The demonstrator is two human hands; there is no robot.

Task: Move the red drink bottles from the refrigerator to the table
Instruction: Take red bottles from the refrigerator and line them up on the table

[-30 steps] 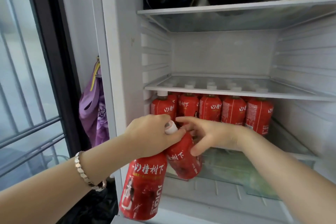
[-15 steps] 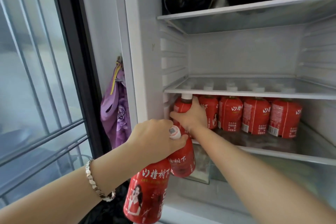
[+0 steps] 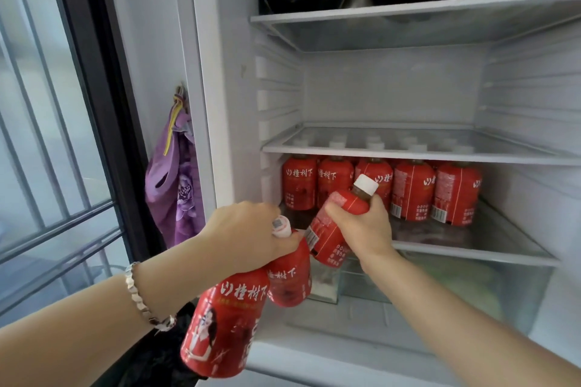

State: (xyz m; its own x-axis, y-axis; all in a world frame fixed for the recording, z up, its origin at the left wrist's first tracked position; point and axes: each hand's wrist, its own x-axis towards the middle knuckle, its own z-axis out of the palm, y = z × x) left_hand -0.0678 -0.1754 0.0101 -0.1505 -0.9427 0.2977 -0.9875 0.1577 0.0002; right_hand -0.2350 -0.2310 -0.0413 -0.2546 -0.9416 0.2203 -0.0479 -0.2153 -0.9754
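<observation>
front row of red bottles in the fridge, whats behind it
More bottles: white caps of a back row show through the glass shelf above. Their bodies are hidden by the front row, so no count.

Both forearms are bare. Behind the left hand, the wrist wears a bracelet of chunky, faceted, silvery links, which look darker and rosier toward the underside.
</observation>
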